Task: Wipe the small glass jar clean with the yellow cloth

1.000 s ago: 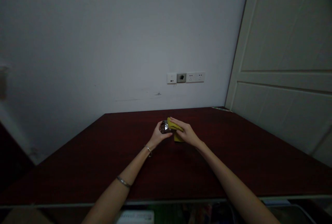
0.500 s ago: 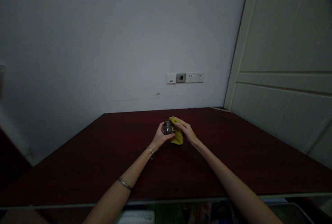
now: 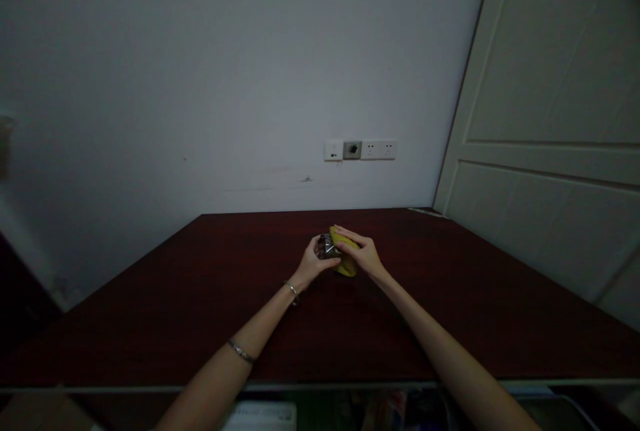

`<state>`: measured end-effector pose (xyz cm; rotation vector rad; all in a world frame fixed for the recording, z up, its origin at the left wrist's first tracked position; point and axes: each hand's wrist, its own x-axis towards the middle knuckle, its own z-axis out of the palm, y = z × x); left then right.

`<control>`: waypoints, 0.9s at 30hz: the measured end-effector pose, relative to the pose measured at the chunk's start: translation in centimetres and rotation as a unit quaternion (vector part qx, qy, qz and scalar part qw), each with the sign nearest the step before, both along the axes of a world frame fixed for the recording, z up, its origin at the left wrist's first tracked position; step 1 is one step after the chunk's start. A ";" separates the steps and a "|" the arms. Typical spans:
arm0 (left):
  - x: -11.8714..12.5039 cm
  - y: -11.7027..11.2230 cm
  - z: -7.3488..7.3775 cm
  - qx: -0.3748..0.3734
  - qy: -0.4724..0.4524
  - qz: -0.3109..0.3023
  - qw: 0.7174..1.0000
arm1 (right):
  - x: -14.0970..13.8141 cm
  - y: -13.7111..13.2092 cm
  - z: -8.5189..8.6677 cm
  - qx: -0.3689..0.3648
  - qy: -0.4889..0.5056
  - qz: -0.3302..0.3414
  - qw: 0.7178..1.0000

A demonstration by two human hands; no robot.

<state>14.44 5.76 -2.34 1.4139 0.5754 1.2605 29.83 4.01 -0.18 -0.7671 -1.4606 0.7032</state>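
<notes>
My left hand [image 3: 311, 264] is closed around a small clear glass jar [image 3: 327, 247], which lies tilted on its side with one end toward the right. A yellow cloth [image 3: 346, 266] is in my right hand [image 3: 367, 256], pressed against the jar's right end. The cloth's lower part hangs down below the fingers. Both hands are close together above the far middle of the dark red table [image 3: 240, 284]. The jar's right end is covered by the cloth, and any contents are too dark to make out.
Behind the table rises a pale wall with a row of sockets [image 3: 360, 150]. A cream panelled door [image 3: 540, 218] stands to the right. Below the table's front edge, a white box [image 3: 263, 416] and other dim items show.
My right hand has shifted its fingers over the yellow cloth, which now sits more bunched against the jar's end. The left hand keeps its hold; the view has shifted slightly.
</notes>
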 end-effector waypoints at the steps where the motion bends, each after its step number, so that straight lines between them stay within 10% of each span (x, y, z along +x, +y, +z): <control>1: 0.0 -0.1 0.0 0.007 0.007 -0.004 1.000 | 0.0 0.2 0.0 -0.012 0.005 -0.007 1.000; 27: -0.5 0.0 0.2 -0.004 0.006 -0.015 1.000 | -0.4 -0.5 0.2 0.023 0.006 0.033 0.999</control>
